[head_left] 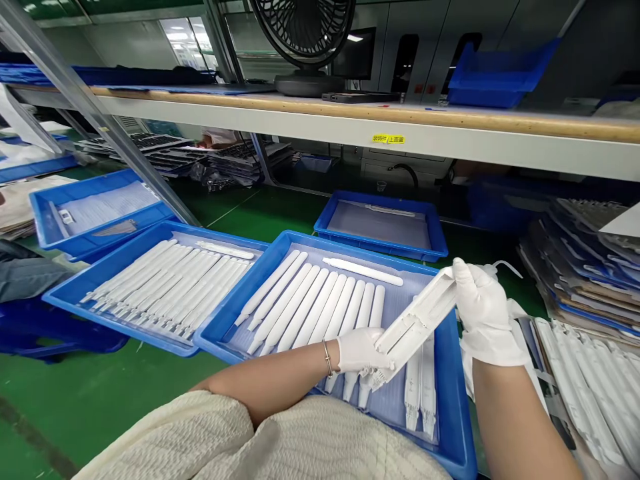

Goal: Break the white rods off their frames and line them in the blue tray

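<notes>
The left hand [367, 350] is stretching rightward, gripping a white plastic casing [417, 322]. The right hand [483, 300] — higher — is pinching its upper end.

The top edge crops the fan [305, 30]; the right hand [484, 310] hides one end of the held part [417, 323].

The gloved left hand [364, 351] grips low, the right hand [486, 307] higher.

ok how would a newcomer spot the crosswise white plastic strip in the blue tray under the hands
Find the blue plastic tray beneath the white-gloved left hand. Along its far rim lies a slim white strip. It alone lies crosswise; the neighbouring strips slant.
</notes>
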The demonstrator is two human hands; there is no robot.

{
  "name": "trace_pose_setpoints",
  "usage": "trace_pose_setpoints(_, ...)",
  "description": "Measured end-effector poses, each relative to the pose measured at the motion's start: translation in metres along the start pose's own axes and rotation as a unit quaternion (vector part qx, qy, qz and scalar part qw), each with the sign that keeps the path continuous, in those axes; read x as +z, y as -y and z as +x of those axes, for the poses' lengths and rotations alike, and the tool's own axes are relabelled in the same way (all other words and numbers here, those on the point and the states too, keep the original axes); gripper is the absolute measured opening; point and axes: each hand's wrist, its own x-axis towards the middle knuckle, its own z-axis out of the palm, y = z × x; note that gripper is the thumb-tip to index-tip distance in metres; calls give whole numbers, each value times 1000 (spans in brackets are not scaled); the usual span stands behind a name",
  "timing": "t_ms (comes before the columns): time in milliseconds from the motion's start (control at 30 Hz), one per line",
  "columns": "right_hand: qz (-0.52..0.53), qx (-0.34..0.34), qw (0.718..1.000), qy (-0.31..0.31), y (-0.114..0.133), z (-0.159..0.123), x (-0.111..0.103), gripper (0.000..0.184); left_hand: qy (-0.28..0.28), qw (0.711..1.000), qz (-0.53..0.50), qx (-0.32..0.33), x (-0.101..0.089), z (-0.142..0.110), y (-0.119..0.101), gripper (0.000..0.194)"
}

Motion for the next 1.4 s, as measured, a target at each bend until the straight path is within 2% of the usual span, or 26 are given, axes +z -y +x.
trace_pose_setpoints(100, 44, 50, 998, 6, 0, 3, -4, 52, 6, 1000, 7, -17, 0, 1, 0, 55)
trace_pose_setpoints(233, 14, 20, 996, 81, 4, 5, 1, 51, -12, 1000, 21, -11, 1, 4, 0, 53)
trace_pose_setpoints(300, -3, 8, 991, 134, 6, 9, 5, 50, 19, 999, 26, 9, 3, 3, 0, 45)
trace_pose_setpoints(400, -5, 51, 981, 186, -1, 23, 12, 50, 88, 995, 14, 43, 6, 0, -4, 41)
trace_pose_setpoints(433, -11, 75, 978, 195, -7, 29, 14, 52, 78, 995, 5, 54, 6, 0, -6, 44)
trace_pose_setpoints(467, -17, 93, 975, 202, -15, 36, 17, 53, 42, 997, -9, 66, 5, 0, -8, 48)
trace_pose_setpoints(533, -35, 102, 967, 230, -35, 48, 26, 54, -78, 992, -46, 88, -1, 0, -12, 59)
trace_pose_setpoints(600, -63, 90, 956, 273, -56, 55, 36, 55, -184, 973, -101, 97, -8, 2, -15, 66)
trace_pose_setpoints(667, -91, 73, 943, 311, -73, 58, 49, 56, -228, 957, -155, 90, -15, 2, -17, 66)
trace_pose_setpoints(800, -117, 34, 923, 364, -92, 54, 73, 56, -227, 953, -187, 74, -19, 1, -18, 61)
trace_pose_setpoints(933, -142, -10, 908, 394, -98, 47, 86, 49, -223, 953, -190, 76, -15, 2, -16, 64)
trace_pose_setpoints(1100, -184, -42, 894, 406, -104, 42, 84, 40, -226, 951, -200, 72, -16, 5, -13, 62)
trace_pose_setpoints(1267, -274, -71, 878, 386, -110, 44, 78, 28, -239, 948, -201, 63, -18, 3, -16, 60)
trace_pose_setpoints(1400, -312, -89, 880, 346, -109, 42, 76, 28, -248, 942, -201, 106, -23, -14, -31, 58)
